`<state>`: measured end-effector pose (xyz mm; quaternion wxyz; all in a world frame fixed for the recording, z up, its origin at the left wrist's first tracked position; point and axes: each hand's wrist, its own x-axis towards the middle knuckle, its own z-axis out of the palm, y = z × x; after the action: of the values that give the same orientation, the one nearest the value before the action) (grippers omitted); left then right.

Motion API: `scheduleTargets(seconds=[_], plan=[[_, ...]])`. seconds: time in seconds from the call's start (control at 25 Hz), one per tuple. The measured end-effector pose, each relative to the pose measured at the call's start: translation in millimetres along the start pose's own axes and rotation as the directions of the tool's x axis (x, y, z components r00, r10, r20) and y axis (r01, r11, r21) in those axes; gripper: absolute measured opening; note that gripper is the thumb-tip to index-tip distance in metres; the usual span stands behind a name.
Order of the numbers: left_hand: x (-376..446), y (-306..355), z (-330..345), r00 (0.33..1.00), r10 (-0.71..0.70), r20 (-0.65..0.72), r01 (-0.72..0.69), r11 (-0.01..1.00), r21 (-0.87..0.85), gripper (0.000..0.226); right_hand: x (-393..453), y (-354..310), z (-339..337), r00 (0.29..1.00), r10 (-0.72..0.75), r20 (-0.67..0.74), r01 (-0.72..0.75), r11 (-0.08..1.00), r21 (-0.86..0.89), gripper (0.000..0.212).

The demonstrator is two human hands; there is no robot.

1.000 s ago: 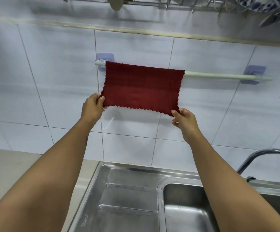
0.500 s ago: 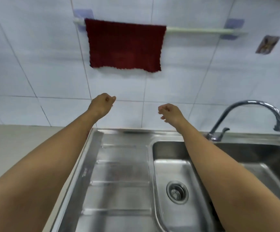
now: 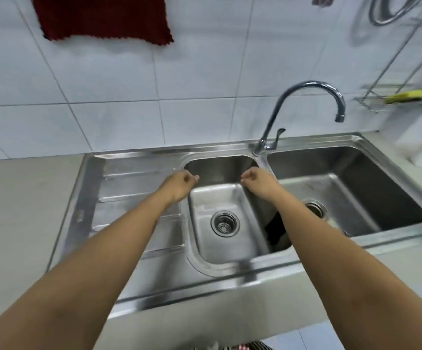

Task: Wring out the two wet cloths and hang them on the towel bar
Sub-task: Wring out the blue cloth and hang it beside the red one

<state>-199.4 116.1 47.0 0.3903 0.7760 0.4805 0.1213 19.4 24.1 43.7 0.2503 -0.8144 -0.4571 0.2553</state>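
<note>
A dark red cloth [image 3: 103,18] hangs flat against the white tiled wall at the top left; its upper edge and the towel bar are out of frame. My left hand [image 3: 179,185] hovers over the left rim of the small middle basin [image 3: 220,170], fingers curled and holding nothing. My right hand [image 3: 257,181] is over the basin's right side, also loosely closed and holding nothing. A dark shape [image 3: 276,229] lies against the basin's right wall, half hidden by my right forearm; I cannot tell whether it is a cloth.
A ribbed steel drainboard [image 3: 134,183] lies left of the basin, a larger basin [image 3: 356,173] to the right. The curved faucet [image 3: 305,87] rises between them. A wire rack holds a yellow sponge [image 3: 406,96] at far right. A grey counter [image 3: 23,210] extends left.
Both hands let go of the red cloth's lower corners and dropped to the sink. My view tilted down, so the cloth and bar slid up and out of frame.
</note>
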Motion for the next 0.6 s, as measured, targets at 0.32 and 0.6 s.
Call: scheduleTargets(seconds=[0.32, 0.6], plan=[[4.3, 40.9, 137.0, 0.977, -0.127, 0.170, 0.125, 0.992, 0.026, 0.023, -9.5, 133.7, -50.3, 0.945, 0.226, 0.235, -0.065, 0.838, -0.542, 0.063], [10.6, 77.3, 202.1, 0.961, -0.171, 0.217, 0.163, 0.985, 0.056, 0.027, -3.3, 165.1, -58.8, 0.967, -0.063, 0.246, 0.218, 0.702, -0.677, 0.045]])
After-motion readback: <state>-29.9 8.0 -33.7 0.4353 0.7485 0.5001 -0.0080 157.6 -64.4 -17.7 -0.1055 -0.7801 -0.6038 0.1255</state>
